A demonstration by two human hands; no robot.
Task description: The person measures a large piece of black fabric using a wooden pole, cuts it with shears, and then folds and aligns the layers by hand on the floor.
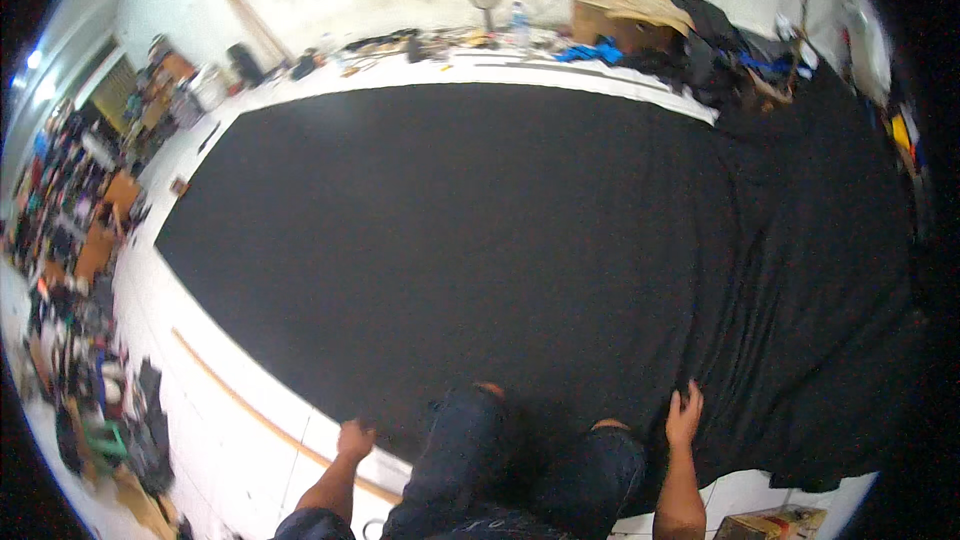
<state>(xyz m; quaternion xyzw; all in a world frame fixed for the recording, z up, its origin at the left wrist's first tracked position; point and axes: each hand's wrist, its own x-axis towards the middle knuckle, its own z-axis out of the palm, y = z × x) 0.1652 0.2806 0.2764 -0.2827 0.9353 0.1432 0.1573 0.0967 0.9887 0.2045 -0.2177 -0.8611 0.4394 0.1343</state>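
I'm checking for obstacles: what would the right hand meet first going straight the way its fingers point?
Probably the black cloth, where it wrinkles just ahead of the right hand; whether they touch now is unclear.

Looks like a small cloth workshop, cluttered, maybe a storeroom too. Shows a large black cloth [450, 220] spread over white tiled floor [225, 460], flat ahead of the left hand [356, 437], bunched in folds beside the right hand [684, 415]. Has a long wooden strip [290, 436] lying near the left hand and mixed piles of goods [80, 190] well off to its left. Also has a cardboard box [600, 25] and dark fabric heap [708, 65] near a white wall [420, 2], far ahead of the right hand.
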